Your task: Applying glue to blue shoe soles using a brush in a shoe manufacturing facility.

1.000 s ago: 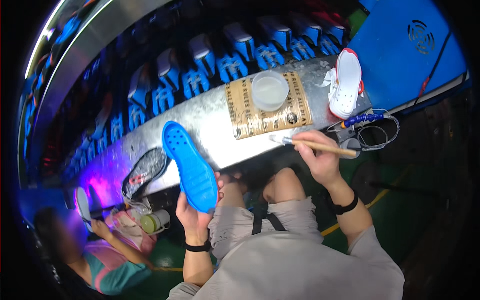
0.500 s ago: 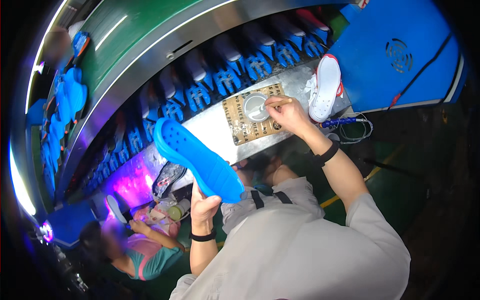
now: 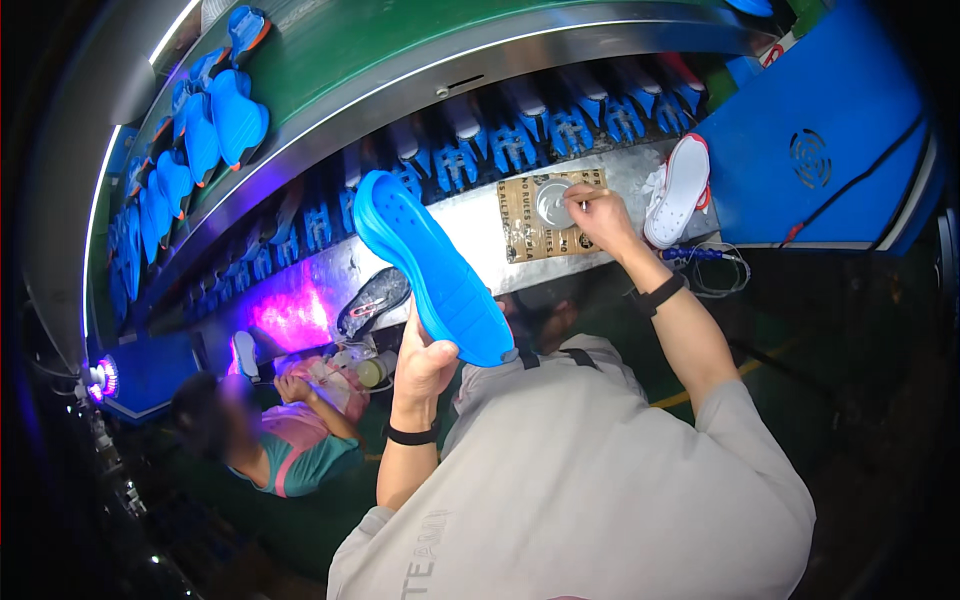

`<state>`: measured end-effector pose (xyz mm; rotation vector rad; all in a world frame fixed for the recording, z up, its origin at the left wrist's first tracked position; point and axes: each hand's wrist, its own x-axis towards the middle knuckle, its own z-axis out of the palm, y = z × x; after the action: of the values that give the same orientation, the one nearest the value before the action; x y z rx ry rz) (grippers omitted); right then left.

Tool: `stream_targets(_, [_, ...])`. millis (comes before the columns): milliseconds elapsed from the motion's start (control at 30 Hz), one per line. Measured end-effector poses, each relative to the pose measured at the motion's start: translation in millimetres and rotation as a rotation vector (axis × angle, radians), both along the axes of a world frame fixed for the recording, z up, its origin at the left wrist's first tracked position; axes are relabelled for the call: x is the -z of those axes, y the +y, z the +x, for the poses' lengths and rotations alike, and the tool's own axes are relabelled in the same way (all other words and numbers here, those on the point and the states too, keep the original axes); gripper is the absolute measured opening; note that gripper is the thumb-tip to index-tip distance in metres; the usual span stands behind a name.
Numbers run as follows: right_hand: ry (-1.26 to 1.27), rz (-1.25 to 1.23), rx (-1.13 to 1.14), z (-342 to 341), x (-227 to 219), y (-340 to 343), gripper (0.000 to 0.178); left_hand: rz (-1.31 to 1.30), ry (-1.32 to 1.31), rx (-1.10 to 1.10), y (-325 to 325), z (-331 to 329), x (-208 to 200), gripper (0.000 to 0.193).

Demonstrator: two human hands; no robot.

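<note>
A bright blue shoe sole [image 3: 440, 262] is tilted up in front of me, its hollowed inner side with small holes facing me. My left hand [image 3: 424, 364] grips it by the heel end, thumb along the edge. In my right hand [image 3: 602, 216] is a thin-handled brush [image 3: 583, 205], pinched between the fingers over a whitish cup [image 3: 551, 190]; its head is hidden. The cup holds something pale and stands on a piece of brown printed cardboard [image 3: 575, 244]. Just right of my right hand lies a shoe with a white sole and red edge [image 3: 683, 180].
Behind the metal bench [image 3: 470, 225] runs a row of blue clamp-like holders [image 3: 515, 147]. Blue soles [image 3: 205, 135] lie on the green conveyor [image 3: 330, 50]. A dark shoe part [image 3: 375, 300] rests at the bench's left. Another person [image 3: 300, 430] sits at lower left. A blue machine housing [image 3: 800, 130] stands right.
The view has shifted, so the bench sits farther right. The brush handle, earlier slanting rightward, now points up more steeply from the cup. My left hand still holds the blue sole.
</note>
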<state>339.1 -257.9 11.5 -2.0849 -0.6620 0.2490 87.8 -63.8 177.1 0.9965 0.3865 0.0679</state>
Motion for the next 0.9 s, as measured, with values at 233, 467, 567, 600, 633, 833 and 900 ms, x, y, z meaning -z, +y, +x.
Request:
stream_targets(233, [0.298,0.380,0.042,-10,-6,-2,0.015,-0.064,-0.028,0.049,23,0,-2,0.104])
stream_targets(467, [0.006,0.243,0.065,-28,-93,2,0.016,-0.152,-0.047,0.200,57,20,-13,0.114])
stream_targets(567, [-0.112,0.255,0.064,-40,-118,1,0.016,-0.100,-0.100,0.285,67,27,-17,0.116])
stream_targets(600, [-0.085,0.277,0.085,-45,-117,-1,0.015,-0.064,-0.120,0.293,69,29,-18,0.117])
stream_targets(633, [-0.119,0.282,0.095,-46,-110,0,0.015,-0.049,-0.116,0.286,70,32,-18,0.117])
stream_targets(833, [0.164,-0.045,0.134,-41,-56,6,0.016,-0.030,-0.082,0.242,54,38,-19,0.119])
stream_targets(900, [0.152,0.142,0.127,-46,-72,-4,0.017,-0.017,-0.100,0.142,41,35,-21,0.120])
